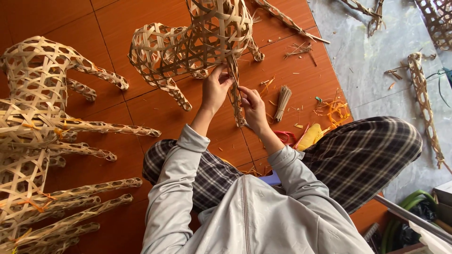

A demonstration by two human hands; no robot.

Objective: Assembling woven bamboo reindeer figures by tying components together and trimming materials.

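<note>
A woven bamboo animal figure (188, 42) lies on the orange tiled floor in front of me. One of its narrow woven legs (237, 106) hangs down between my hands. My left hand (215, 89) pinches the strips where this leg meets the body. My right hand (253, 107) grips the leg from the right side, a little lower down. Both sleeves are light grey, and my knees in checked trousers (362, 155) frame the spot.
Several similar woven figures (37, 122) are stacked at the left. To the right of my hands lie a bundle of thin sticks (282, 101), orange strip scraps (336, 112) and a yellow object (310, 136). Loose woven leg pieces (423, 101) lie on the grey floor.
</note>
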